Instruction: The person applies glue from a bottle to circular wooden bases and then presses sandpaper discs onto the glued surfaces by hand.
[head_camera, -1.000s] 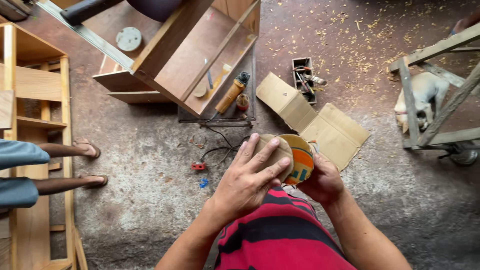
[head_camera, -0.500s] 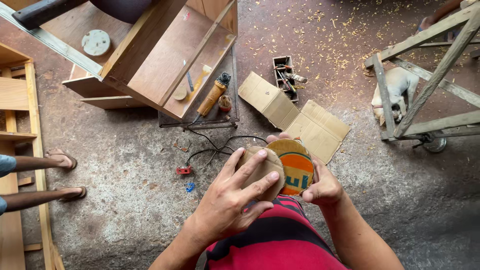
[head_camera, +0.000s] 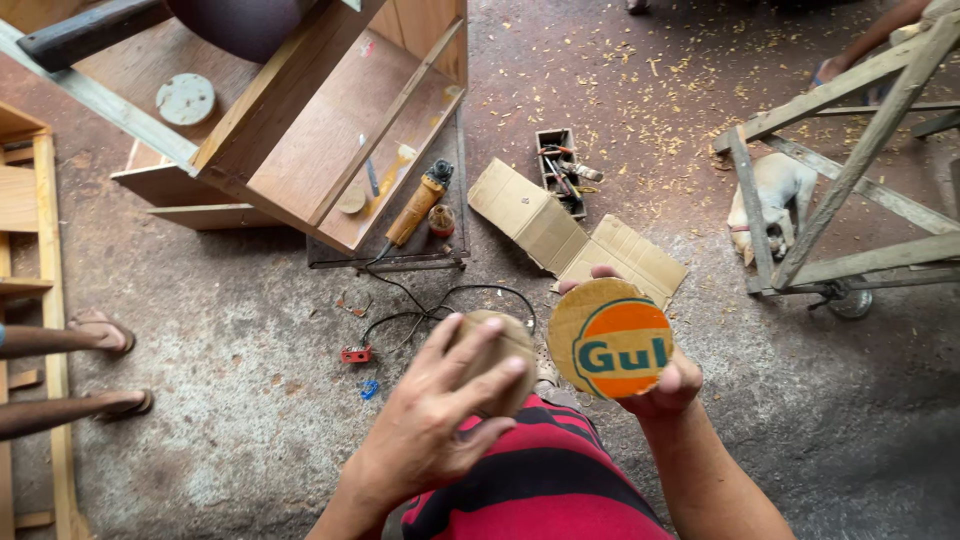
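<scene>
At nine o'clock two sandalled feet (head_camera: 100, 370) of another person stand beside a wooden frame (head_camera: 45, 250) that closes off the floor's left edge. The left hand (head_camera: 440, 420) lies at six o'clock with fingers spread over a round wooden disc (head_camera: 500, 345), its rim just beside the round cardboard disc (head_camera: 608, 340), orange and blue on its face, which the right hand (head_camera: 660, 385) pinches at the rim between thumb and fingers. Bare concrete floor (head_camera: 250, 300) opens between the hands and the wooden cabinet (head_camera: 330, 130) at eleven o'clock. A power tool (head_camera: 418, 205) and flattened cardboard (head_camera: 575, 230) lie at twelve o'clock; a timber trestle (head_camera: 850, 180) stands at two o'clock.
</scene>
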